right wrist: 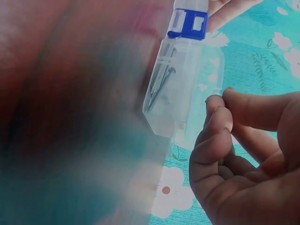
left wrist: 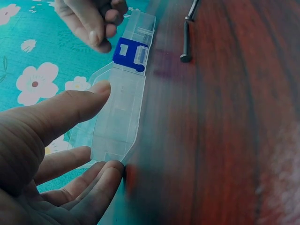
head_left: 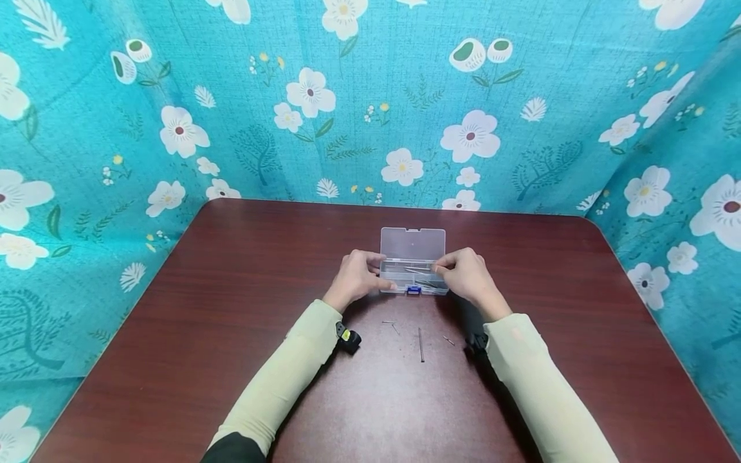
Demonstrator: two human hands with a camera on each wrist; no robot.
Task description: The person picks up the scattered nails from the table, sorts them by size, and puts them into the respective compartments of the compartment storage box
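A clear plastic storage box [head_left: 396, 280] with a blue latch [head_left: 413, 290] stands on the table, its lid [head_left: 412, 244] raised at the back. My left hand [head_left: 354, 278] grips the box's left end, thumb on the front wall and fingers around the end. At the right end, my right hand [head_left: 467, 276] pinches thumb and fingertips together over the compartments. A thin nail [head_left: 418, 269] seems to reach out from that pinch; the fingers hide its end. Dark nails [right wrist: 161, 86] lie inside the right front compartment.
In front of the box, a long nail [head_left: 421, 345] lies on the brown table [head_left: 231, 289]. Small nails lie left of it, and a short one [head_left: 448, 340] to its right. A blue flowered curtain [head_left: 359, 141] hangs behind the table.
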